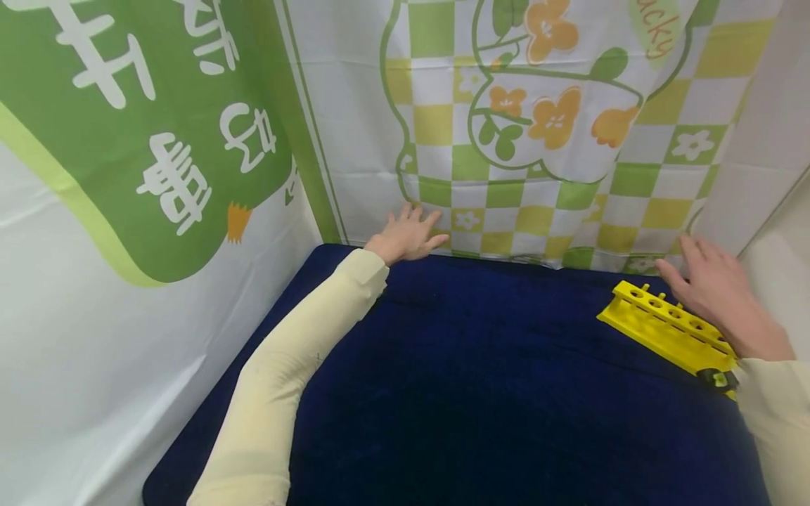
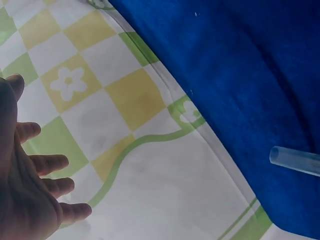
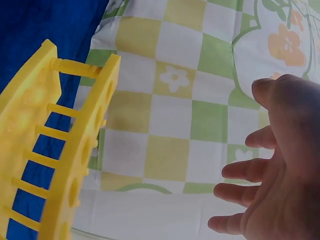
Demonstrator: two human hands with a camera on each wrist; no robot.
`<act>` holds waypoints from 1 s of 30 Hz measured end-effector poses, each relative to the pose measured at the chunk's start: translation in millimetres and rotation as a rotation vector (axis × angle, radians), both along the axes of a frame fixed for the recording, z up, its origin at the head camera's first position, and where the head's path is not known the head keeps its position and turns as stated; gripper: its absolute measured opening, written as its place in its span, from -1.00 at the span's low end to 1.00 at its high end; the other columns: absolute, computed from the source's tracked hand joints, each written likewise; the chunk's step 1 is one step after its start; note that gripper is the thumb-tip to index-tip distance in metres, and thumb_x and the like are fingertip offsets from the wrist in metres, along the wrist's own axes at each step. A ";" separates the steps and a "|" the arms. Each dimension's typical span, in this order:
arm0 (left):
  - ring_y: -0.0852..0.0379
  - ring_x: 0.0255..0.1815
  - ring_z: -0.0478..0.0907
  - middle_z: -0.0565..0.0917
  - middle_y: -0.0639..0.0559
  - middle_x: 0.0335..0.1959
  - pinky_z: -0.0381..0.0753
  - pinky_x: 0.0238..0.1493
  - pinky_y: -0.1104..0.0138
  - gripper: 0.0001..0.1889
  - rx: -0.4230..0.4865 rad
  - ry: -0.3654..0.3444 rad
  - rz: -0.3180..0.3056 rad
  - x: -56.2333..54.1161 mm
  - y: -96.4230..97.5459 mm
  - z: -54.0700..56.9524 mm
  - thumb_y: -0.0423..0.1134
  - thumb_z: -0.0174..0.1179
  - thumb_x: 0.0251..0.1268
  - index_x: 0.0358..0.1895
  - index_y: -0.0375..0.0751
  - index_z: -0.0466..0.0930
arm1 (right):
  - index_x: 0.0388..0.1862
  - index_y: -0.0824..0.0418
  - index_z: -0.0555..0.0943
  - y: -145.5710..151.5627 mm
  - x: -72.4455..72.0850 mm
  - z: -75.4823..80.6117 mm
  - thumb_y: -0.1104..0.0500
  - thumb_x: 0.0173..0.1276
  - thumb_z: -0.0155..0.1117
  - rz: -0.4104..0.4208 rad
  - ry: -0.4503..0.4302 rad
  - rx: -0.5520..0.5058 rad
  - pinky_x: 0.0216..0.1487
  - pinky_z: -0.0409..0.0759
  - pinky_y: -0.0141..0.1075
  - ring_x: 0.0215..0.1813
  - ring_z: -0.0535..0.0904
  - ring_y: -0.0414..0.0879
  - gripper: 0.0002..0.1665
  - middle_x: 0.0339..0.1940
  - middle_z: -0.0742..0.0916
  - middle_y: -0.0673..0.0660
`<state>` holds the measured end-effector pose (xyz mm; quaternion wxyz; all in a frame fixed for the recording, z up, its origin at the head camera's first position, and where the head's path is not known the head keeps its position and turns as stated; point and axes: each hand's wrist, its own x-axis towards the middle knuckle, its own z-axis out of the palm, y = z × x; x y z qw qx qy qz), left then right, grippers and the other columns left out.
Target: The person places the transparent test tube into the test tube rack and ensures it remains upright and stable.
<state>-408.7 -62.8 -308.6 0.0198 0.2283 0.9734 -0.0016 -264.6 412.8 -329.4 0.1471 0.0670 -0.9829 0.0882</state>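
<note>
My left hand (image 1: 408,235) is held out with its fingers spread, near the back edge of the dark blue cloth. Nothing lies in its grasp. A clear, tube-like piece (image 2: 297,161) shows over the cloth in the left wrist view; only one end of it is in frame. On the right stands a yellow test tube rack (image 1: 667,329) with a row of round holes and short pegs. Just behind and above it my right hand (image 1: 715,288) holds nothing, its fingers extended. In the right wrist view a gap separates those fingers from the rack (image 3: 82,145).
White fabric printed with green and yellow checks (image 1: 465,165) hangs behind the blue cloth (image 1: 481,365). A green and white printed sheet (image 1: 190,309) walls the left side. A small black round item (image 1: 716,379) sits by the rack's near end, beside the right cuff.
</note>
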 end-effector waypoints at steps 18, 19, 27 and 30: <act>-0.24 0.61 -0.11 0.00 -0.23 0.58 0.04 0.47 -0.25 -0.25 0.072 0.012 -0.037 -2.1 17.7 -12.1 0.33 -0.37 0.49 0.60 0.06 -0.16 | 0.54 0.50 -0.17 2.6 16.9 -20.8 -0.18 0.60 -0.30 -0.128 0.018 -0.127 0.40 -0.07 0.37 0.37 0.02 0.62 -0.09 0.44 0.11 0.66; -0.23 0.61 -0.11 0.00 -0.23 0.58 0.04 0.48 -0.24 -0.24 0.073 0.007 -0.036 -2.0 18.7 -12.8 0.34 -0.38 0.49 0.60 0.06 -0.18 | 0.54 0.50 -0.17 3.2 17.4 -22.3 -0.19 0.59 -0.30 -0.131 0.014 -0.131 0.40 -0.07 0.37 0.38 0.01 0.62 -0.08 0.44 0.11 0.66; -0.22 0.60 -0.06 0.03 -0.21 0.58 0.08 0.47 -0.22 -0.25 0.123 0.008 -0.045 1.3 23.5 -15.0 0.33 -0.37 0.49 0.60 0.06 -0.16 | 0.51 0.55 -0.12 10.6 21.7 -32.6 -0.20 0.59 -0.26 -0.173 0.010 -0.139 0.40 -0.06 0.37 0.35 0.04 0.62 -0.06 0.42 0.14 0.67; -0.21 0.59 -0.02 0.06 -0.20 0.57 0.13 0.46 -0.19 -0.27 0.133 0.012 -0.056 1.1 28.3 -15.4 0.31 -0.36 0.51 0.60 0.05 -0.15 | 0.51 0.56 -0.12 13.7 23.9 -36.4 -0.22 0.59 -0.28 -0.189 -0.005 -0.127 0.40 -0.07 0.37 0.33 0.04 0.63 -0.05 0.40 0.15 0.69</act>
